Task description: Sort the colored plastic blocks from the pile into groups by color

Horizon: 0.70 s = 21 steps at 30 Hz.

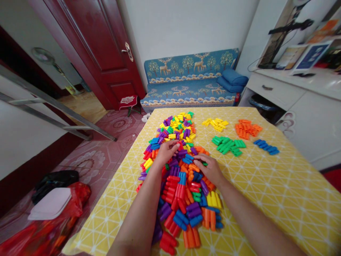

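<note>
A long heap of colourful plastic building blocks, shaped like joined tubes, lies on the yellow tablecloth (266,199). My left hand (167,152) reaches into the middle of the heap, fingers closed at a red block (180,145). Just to the right, my right hand (209,168) has its thumb and fingers closed at the end of a blue block (188,159). Purple blocks (174,170) and orange blocks (186,170) lie beneath and between the hands. Parts of the heap are hidden under my left forearm.
Sorted groups lie to the right: yellow blocks (216,123), orange blocks (247,129), green blocks (228,145) and blue blocks (266,147). Beyond the table stands a blue patterned sofa (186,90). A white cabinet (306,117) is at right; red bags (66,213) lie on the floor at left.
</note>
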{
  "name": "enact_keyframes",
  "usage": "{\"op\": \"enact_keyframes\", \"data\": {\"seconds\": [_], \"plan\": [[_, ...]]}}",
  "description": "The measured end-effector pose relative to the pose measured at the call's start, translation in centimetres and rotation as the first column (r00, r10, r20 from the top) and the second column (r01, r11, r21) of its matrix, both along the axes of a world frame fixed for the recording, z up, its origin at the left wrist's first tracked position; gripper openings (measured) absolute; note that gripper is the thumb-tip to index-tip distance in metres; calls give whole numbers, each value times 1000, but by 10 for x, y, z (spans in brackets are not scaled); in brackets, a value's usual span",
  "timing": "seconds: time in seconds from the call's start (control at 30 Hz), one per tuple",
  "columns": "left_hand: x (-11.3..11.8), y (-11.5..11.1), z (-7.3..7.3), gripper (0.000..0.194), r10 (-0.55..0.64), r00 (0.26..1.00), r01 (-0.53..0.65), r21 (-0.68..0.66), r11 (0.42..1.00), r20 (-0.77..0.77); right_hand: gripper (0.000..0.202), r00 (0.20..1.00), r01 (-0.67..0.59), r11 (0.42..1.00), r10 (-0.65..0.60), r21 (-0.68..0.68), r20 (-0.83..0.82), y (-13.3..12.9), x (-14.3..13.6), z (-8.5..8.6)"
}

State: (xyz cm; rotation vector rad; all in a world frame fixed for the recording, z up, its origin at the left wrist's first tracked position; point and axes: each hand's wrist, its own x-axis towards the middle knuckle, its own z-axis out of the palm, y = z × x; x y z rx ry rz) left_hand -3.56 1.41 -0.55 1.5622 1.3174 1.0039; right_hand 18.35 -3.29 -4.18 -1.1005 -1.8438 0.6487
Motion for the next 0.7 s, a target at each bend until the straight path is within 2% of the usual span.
{"op": "enact_keyframes", "data": {"seconds": [0.07,0.17,0.27,0.33,0.37,0.43,0.5,0.53,0.6,0.7], "plan": [[-2,1,10,49,-11,999,9,74,997,32,18,1000,-3,1000,3,4,-1,0,0,-1],[-15,2,31,42,-97,995,97,149,984,-11,18,1000,1,1000,-1,1,5,0,0,-2],[-36,-7,51,25,-173,955,205,114,972,-240,18,1000,-3,1000,3,-1,4,0,0,-1],[-49,-20,57,18,-209,874,270,81,959,-438,18,1000,-10,1000,10,-3,0,0,0,-1],[-53,-27,57,20,-219,826,295,66,953,-519,18,1000,-11,1000,11,-3,1,0,0,-1],[-57,-42,52,37,-216,752,334,78,939,-623,18,1000,-7,1000,7,-3,14,0,0,-1],[-56,-52,42,53,-173,726,332,120,936,-666,19,1000,1,1000,-1,4,25,1,0,-3],[-55,-53,37,55,-152,726,321,135,937,-670,19,1000,5,1000,-5,9,26,1,0,-4],[-52,-50,29,47,-123,745,286,147,947,-656,19,1000,13,1000,-14,17,25,1,0,-5],[-46,-32,27,32,-48,808,185,176,967,-587,19,999,23,1000,-23,20,25,1,0,-6]]}}
